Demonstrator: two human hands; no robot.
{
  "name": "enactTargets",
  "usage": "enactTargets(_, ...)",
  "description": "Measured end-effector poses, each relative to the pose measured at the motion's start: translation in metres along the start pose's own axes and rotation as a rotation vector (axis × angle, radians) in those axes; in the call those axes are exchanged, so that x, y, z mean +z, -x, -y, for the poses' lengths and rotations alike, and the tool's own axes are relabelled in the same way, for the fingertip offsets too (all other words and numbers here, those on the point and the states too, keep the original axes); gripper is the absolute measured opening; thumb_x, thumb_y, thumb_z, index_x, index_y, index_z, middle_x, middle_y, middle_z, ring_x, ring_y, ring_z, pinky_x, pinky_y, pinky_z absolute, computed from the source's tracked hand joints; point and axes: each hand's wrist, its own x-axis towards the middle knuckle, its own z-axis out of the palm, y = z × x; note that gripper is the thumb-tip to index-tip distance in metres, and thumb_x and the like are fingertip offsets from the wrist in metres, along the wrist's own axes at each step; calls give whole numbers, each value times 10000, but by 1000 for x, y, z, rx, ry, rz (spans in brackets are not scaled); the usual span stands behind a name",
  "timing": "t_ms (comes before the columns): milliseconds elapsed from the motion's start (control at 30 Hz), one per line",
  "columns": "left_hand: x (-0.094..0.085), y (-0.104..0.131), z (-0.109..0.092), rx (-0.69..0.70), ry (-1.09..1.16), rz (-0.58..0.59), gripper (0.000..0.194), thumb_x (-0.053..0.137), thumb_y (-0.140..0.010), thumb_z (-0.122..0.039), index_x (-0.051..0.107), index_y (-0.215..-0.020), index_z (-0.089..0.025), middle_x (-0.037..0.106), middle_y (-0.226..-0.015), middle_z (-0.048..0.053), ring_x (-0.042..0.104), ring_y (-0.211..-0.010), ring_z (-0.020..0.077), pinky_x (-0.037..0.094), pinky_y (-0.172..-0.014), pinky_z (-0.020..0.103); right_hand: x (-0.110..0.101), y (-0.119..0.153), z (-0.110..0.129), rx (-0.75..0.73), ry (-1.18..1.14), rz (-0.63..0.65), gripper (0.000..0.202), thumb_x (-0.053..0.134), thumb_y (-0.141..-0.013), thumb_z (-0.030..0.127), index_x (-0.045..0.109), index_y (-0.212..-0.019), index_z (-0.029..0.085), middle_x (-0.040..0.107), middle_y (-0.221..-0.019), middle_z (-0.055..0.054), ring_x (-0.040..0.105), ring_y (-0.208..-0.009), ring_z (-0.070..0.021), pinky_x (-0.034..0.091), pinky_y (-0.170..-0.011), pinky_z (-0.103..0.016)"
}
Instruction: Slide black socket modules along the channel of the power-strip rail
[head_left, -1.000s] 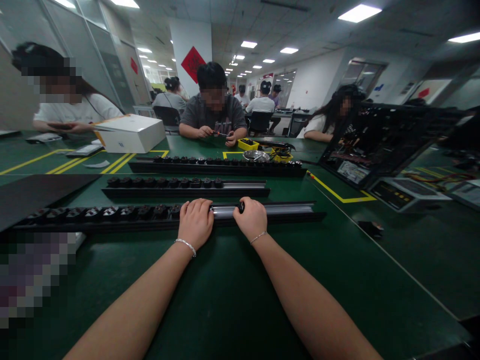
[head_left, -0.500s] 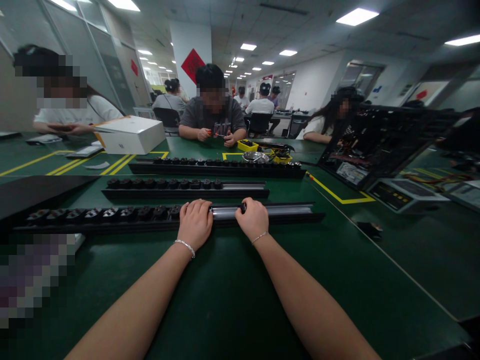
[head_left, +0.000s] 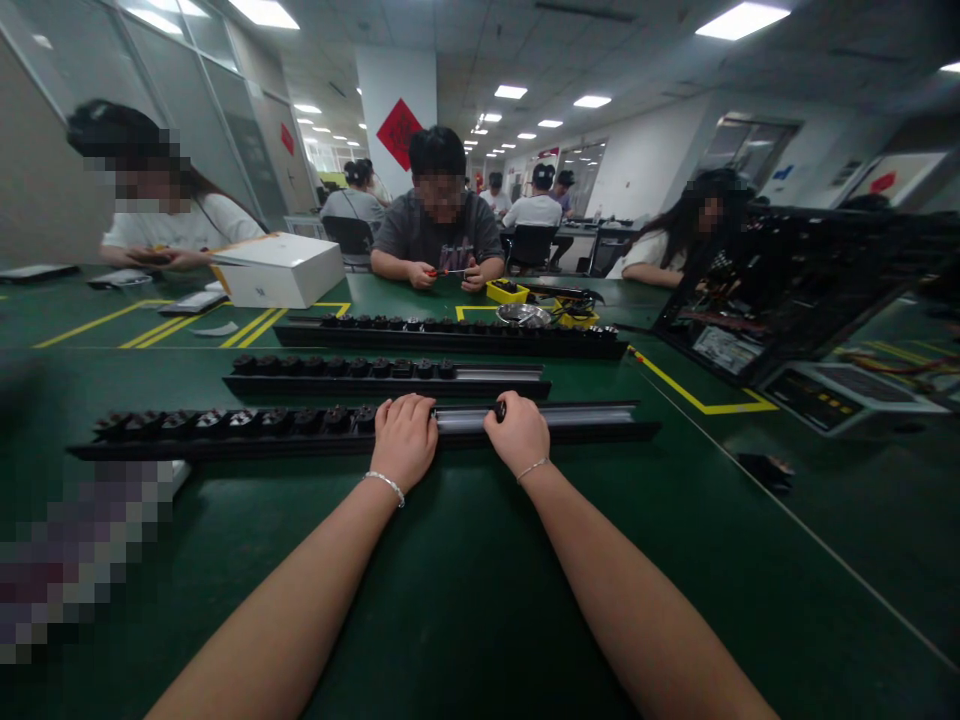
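Observation:
A long black rail (head_left: 585,428) lies across the green table (head_left: 465,560) nearest me. Black socket modules (head_left: 247,420) fill its left half; its right half is a bare silvery channel. My left hand (head_left: 405,440) rests on the rail at the end of the module row, fingers curled over it. My right hand (head_left: 517,435) grips the rail a little to the right and pinches a small black part (head_left: 499,409) at the channel. Whether the left hand covers a module is hidden.
Two more black rails (head_left: 375,375) (head_left: 450,337) with modules lie behind. Farther back are a white box (head_left: 277,270), yellow trays (head_left: 504,291) and a metal bowl (head_left: 523,314). An open black chassis (head_left: 787,290) stands right. People sit across the table.
My hands stay on the rail. The view has shifted slightly, so everything sits a little to the right in the picture.

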Motion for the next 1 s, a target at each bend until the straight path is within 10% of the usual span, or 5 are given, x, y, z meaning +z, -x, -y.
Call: enactTargets(1000, 13, -6, -12, -5, 8, -28, 374, 404, -869, -253, 530, -1214, -190, 603, -1219, 108, 415, -1267, 255, 206, -1093, 498, -5, -8, -26, -49, 19, -19, 223, 485, -817, 281, 604, -982, 192, 657, -943, -72, 555, -947, -207, 407, -778, -304)
